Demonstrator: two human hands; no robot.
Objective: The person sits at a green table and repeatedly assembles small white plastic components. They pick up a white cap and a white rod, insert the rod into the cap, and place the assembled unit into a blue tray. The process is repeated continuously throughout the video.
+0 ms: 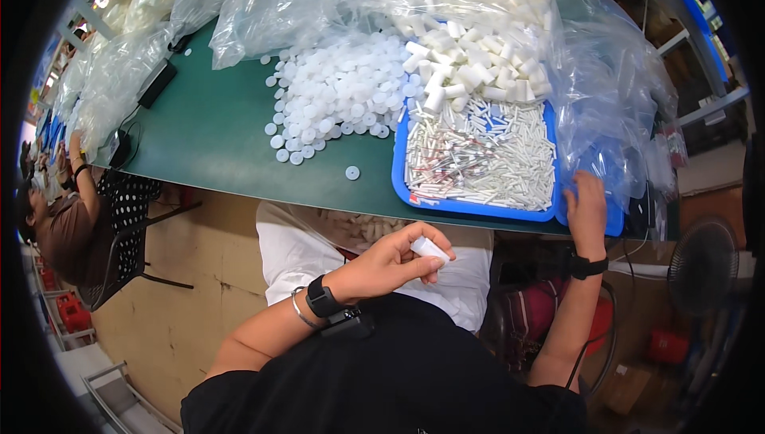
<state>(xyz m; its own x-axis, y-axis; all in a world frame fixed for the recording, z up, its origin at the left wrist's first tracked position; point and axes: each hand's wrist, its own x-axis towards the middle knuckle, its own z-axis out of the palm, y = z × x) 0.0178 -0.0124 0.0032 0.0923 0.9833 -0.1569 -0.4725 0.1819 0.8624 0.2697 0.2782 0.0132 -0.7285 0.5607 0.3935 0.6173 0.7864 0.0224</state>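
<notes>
My left hand point(398, 261) is closed around a short white plastic cylinder point(430, 251), held above my lap. My right hand point(586, 204) reaches over a second blue tray point(613, 217) at the right, partly covered by clear plastic film. Its fingers point down and the fingertips are hidden, so what they touch does not show. Beside that hand, a blue tray point(470, 207) holds many thin white sticks, some with reddish parts among them. White cylinders point(478, 59) lie heaped behind the sticks, spilling from a clear bag.
Translucent round discs point(343, 91) are piled on the green table point(207, 135), with one loose disc point(352, 172) near its front edge. Plastic bags point(295, 3) line the back. A black fan point(701, 263) stands at right. Another person point(68, 231) sits at far left.
</notes>
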